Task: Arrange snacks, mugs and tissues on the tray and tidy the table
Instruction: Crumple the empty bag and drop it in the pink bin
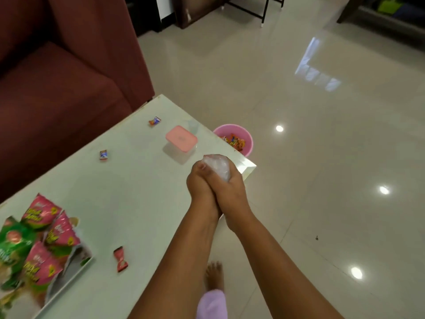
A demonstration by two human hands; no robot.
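Note:
My left hand and my right hand are pressed together over the table's right edge, both closed around a crumpled clear plastic wrapper. On the pale table a tray at the lower left holds several pink and green snack packets. A red candy lies beside the tray. Two small candies lie farther back. A clear box with a pink lid stands near the far corner.
A pink bin with colourful wrappers inside stands on the tiled floor just past the table's corner. A dark red sofa runs along the table's left side. My bare foot is on the floor below.

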